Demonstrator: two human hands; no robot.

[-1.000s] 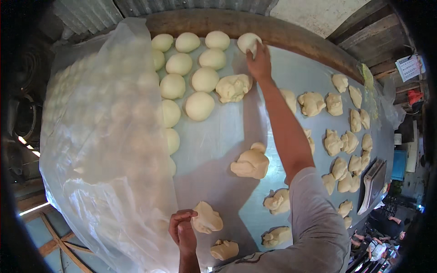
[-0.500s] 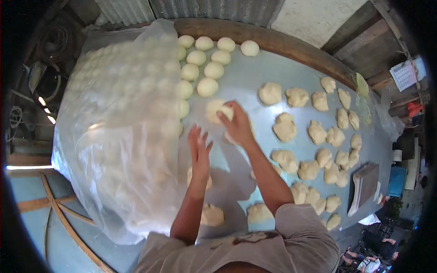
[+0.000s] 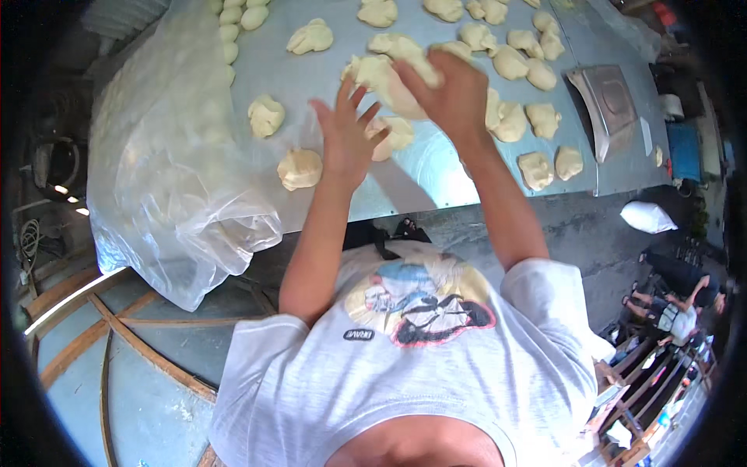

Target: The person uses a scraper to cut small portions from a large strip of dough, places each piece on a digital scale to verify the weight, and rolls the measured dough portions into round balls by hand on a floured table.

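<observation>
My right hand [image 3: 457, 92] is closed on a pale piece of dough [image 3: 405, 92], which hangs down from the fingers and is smeared by motion. Just to the left, my left hand [image 3: 348, 138] is raised with its fingers spread and nothing in it. Dough lumps lie around and partly behind both hands on the metal table. One lump [image 3: 299, 169] sits beside my left wrist, with another lump [image 3: 266, 116] farther left. To the right of my right wrist is a further piece [image 3: 543, 119].
Clear plastic sheeting [image 3: 167, 148] covers the table's left side and drapes over its front edge; smooth dough balls [image 3: 254, 17] show at its far edge. A metal scraper-like plate [image 3: 603, 109] lies at the right. Beyond, people [image 3: 677, 307] sit at the lower right.
The view has tilted down toward me. My right hand has left the smooth ball near the rows and now grips a dough piece among the rough lumps. My left hand's fingers have spread wider.
</observation>
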